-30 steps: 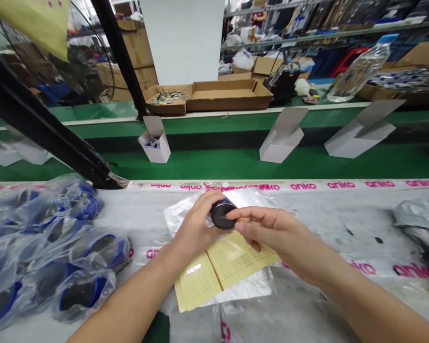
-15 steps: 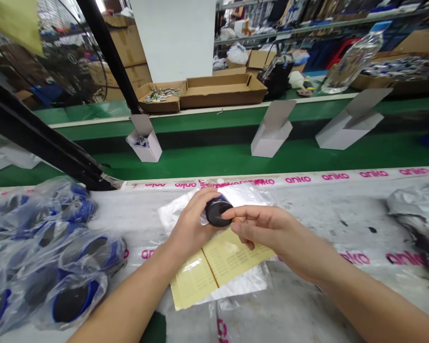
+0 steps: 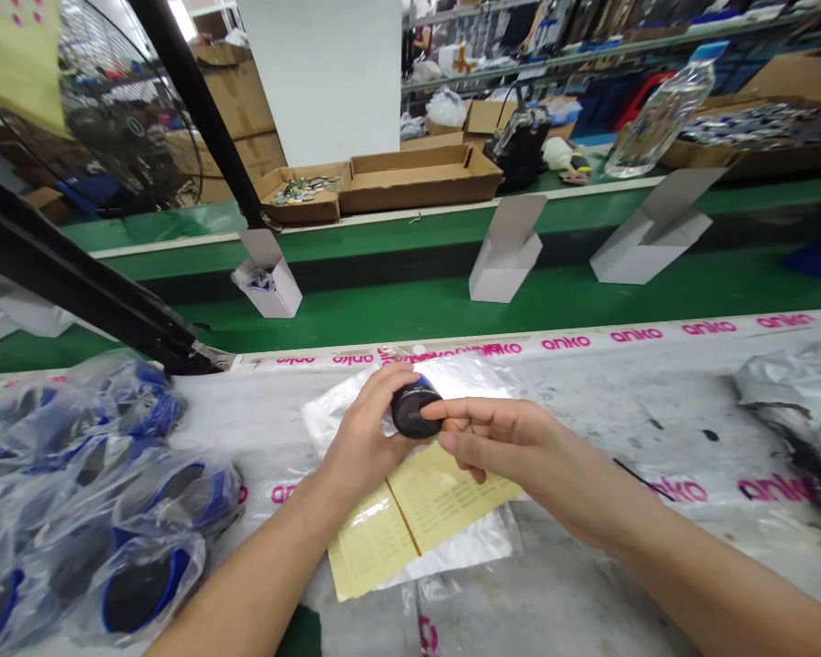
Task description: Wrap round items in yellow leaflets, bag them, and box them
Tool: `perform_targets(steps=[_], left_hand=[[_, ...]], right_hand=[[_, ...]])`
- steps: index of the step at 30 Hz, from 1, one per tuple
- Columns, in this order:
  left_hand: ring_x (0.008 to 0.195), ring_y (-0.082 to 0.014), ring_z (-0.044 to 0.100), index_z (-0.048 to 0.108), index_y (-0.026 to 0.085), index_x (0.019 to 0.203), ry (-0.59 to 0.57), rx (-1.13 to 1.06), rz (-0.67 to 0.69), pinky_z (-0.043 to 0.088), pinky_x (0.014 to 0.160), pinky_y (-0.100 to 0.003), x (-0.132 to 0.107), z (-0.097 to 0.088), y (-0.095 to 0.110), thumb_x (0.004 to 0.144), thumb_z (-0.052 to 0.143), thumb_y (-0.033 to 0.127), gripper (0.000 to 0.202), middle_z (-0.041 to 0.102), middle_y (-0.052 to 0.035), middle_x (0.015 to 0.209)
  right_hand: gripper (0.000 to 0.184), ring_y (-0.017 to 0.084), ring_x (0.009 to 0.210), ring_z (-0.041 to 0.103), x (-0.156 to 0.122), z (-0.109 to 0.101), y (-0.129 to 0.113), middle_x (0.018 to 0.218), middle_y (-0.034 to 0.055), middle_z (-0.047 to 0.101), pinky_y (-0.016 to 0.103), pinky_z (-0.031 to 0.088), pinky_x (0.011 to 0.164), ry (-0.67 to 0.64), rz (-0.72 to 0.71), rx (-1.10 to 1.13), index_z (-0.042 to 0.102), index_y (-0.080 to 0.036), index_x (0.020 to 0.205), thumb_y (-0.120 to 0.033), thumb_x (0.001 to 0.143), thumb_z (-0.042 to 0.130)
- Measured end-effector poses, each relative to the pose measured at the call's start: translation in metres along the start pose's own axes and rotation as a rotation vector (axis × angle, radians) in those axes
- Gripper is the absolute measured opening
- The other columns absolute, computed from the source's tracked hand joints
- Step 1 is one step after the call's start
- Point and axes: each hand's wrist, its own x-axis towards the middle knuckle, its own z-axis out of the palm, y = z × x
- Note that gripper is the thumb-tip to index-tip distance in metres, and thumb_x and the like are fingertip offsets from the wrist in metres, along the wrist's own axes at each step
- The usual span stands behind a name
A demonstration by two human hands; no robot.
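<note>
My left hand (image 3: 366, 438) is wrapped round a small round black object with a blue edge (image 3: 414, 411), held just above the bench. My right hand (image 3: 513, 443) meets it from the right, thumb and forefinger pinched against the object's dark face. Under both hands lies a yellow printed sheet (image 3: 410, 516) on a clear plastic bag (image 3: 452, 547).
A heap of bagged black-and-blue items (image 3: 102, 511) fills the bench's left side. Crumpled plastic (image 3: 794, 406) lies at the right. Beyond the bench edge taped with pink lettering (image 3: 588, 341) runs a green conveyor carrying white open cartons (image 3: 506, 251). A black frame bar (image 3: 75, 283) slants at left.
Both hands stay together on the black object. The view has shifted slightly, so everything sits a little lower-left in frame; nothing was let go or picked up.
</note>
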Motion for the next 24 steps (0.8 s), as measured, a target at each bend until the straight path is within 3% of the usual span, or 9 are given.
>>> perform_targets(steps=[24], left_hand=[[0.132,-0.0235,0.056,0.055,0.027,0.129,-0.004,0.049,0.033,0.049,0.112,-0.043,0.0011,0.0003,0.0019,0.079,0.077,0.009,0.058,0.06,-0.0094,0.137]], right_hand=[[0.049,0.014,0.066,0.052,-0.0041,-0.0041,0.0054,0.074,-0.001,0.06,0.031,0.041,0.066,-0.014,0.056,0.086,0.075,-0.02,0.115,-0.046,0.073,0.076]])
